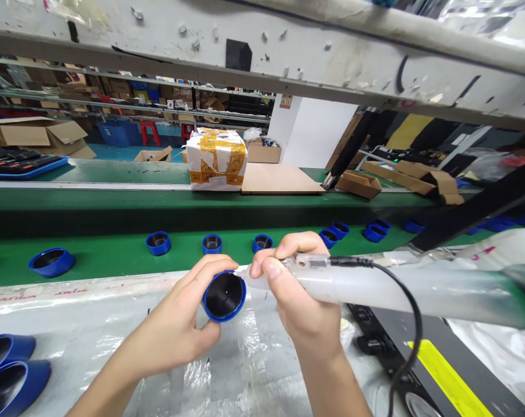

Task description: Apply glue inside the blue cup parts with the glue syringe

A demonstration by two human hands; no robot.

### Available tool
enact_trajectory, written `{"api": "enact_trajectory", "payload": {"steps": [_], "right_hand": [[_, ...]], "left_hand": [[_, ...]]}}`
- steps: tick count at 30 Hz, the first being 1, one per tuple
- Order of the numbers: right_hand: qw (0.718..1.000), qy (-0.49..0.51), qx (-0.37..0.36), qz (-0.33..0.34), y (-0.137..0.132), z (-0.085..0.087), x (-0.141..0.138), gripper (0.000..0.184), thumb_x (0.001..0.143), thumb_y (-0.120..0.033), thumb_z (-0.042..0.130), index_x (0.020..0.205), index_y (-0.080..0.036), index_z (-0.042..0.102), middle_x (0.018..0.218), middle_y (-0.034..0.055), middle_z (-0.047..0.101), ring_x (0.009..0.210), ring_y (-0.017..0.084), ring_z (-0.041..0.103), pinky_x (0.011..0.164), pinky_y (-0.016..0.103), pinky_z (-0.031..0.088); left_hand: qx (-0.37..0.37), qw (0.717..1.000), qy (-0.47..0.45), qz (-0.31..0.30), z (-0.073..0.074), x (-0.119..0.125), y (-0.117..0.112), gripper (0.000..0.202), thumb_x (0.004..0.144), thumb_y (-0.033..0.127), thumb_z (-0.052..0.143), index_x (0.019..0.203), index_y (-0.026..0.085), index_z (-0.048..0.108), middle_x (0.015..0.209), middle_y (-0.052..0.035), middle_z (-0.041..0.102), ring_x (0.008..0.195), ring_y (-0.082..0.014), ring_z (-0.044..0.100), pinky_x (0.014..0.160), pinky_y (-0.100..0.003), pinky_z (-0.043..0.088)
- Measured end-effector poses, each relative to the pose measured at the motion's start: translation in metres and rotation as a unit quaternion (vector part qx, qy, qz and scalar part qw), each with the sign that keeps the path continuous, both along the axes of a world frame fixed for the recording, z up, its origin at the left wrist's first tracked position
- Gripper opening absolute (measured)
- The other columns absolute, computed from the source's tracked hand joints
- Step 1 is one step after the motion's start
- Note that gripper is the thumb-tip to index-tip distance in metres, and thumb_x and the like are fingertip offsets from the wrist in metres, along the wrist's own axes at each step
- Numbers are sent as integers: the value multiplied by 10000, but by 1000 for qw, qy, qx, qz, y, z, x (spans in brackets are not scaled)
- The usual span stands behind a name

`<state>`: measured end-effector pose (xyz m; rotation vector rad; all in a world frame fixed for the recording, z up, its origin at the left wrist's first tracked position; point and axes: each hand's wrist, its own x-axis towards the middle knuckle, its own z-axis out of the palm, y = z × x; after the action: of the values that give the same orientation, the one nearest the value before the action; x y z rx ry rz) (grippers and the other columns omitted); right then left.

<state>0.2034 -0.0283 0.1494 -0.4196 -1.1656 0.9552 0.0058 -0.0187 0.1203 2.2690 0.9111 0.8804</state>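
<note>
My left hand [184, 324] is closed around a round blue cup with a black inside [224, 296], its open mouth tilted toward me. My right hand [305, 295] grips a translucent glue syringe [375, 286] near its nozzle, thumb and fingers wrapped round the barrel. The nozzle's tip meets the cup's upper right rim; whether it touches cannot be made out. From a small clear piece on the barrel runs a black cable [412, 295]. Two larger-looking blue cups [17, 388] stand on the plastic-covered bench [166, 385] at the lower left.
Several blue cups, among them one [158, 243], stand along the green belt [110, 255] ahead. A dark control box [453, 376] with knobs and a gauge sits at the lower right. Beyond the belt is a taped carton [216, 159]. A metal beam [158, 43] crosses overhead; a black post [474, 208] slants at right.
</note>
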Motion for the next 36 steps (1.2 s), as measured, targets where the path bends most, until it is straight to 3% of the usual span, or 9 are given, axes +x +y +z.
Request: {"api": "enact_trajectory", "payload": {"steps": [9, 13, 15, 17, 19, 23, 29, 32, 36], "right_hand": [[998, -37, -8, -50, -1, 1, 2, 232, 991, -81, 742, 1024, -293, 655, 857, -63, 822, 806, 124, 779, 769, 263, 612], [995, -26, -49, -81, 2, 3, 9, 150, 1018, -199, 746, 1043, -286, 625, 867, -40, 836, 602, 90, 649, 532, 210, 430], [993, 4, -65, -102, 4, 7, 11, 165, 982, -230, 771, 1001, -267, 611, 815, -44, 821, 458, 50, 474, 452, 205, 312], [990, 30, -81, -112, 6, 12, 12, 210, 927, -248, 799, 951, -256, 591, 758, -47, 803, 402, 33, 356, 423, 210, 258], [989, 40, -94, -111, 8, 15, 13, 246, 886, -265, 820, 918, -256, 576, 724, -46, 789, 389, 35, 329, 409, 215, 243], [988, 34, -100, -110, 8, 12, 13, 242, 892, -303, 828, 929, -265, 592, 764, -34, 806, 406, 55, 370, 405, 220, 276], [980, 35, -161, -108, 8, 4, 7, 222, 923, -310, 827, 972, -264, 616, 805, -22, 808, 454, 70, 386, 441, 228, 289], [987, 33, -137, -81, 13, 0, 7, 249, 911, -338, 855, 962, -264, 623, 792, -23, 809, 446, 68, 377, 421, 220, 261], [989, 7, -136, -65, 16, -5, 7, 224, 943, -325, 830, 978, -268, 616, 802, -32, 803, 449, 70, 380, 431, 228, 290]], "left_hand": [[-49, 996, -51, 61, -1, 3, 7, 641, 784, 94, 615, 1383, 317, 570, 1451, -50, 674, 1364, -276, 677, 1138, -402, 563], [-81, 934, -41, 346, -15, -25, 44, 617, 803, 398, 802, 1365, 284, 575, 1360, -66, 730, 1243, -321, 738, 1100, -439, 600], [-86, 874, -11, 479, -27, -52, 67, 704, 806, 431, 824, 1415, 200, 555, 1367, -185, 710, 1353, -472, 649, 1144, -637, 536], [-92, 818, 14, 567, -40, -82, 86, 704, 838, 398, 811, 1424, 103, 560, 1356, -303, 676, 1510, -615, 434, 1167, -806, 407], [-104, 790, 33, 603, -54, -107, 97, 657, 881, 344, 798, 1430, 66, 566, 1350, -318, 666, 1500, -606, 452, 1173, -803, 403], [-98, 801, 62, 587, -78, -123, 101, 557, 957, 280, 779, 1469, 162, 593, 1496, -207, 608, 1440, -455, 562, 1185, -732, 447], [7, 850, 74, 522, -83, -96, 101, 32, 929, 231, 747, 923, 211, 723, 1611, -202, 462, 1638, -577, 139, 1236, -874, 133], [27, 889, 58, 453, -70, -82, 99, 129, 927, 231, 708, 821, 210, 637, 1492, -181, 521, 1571, -478, 363, 1280, -717, 307], [17, 952, 33, 305, -46, -52, 80, 92, 887, 230, 686, 923, 227, 601, 1346, -121, 630, 1276, -306, 677, 1093, -443, 576]]}}
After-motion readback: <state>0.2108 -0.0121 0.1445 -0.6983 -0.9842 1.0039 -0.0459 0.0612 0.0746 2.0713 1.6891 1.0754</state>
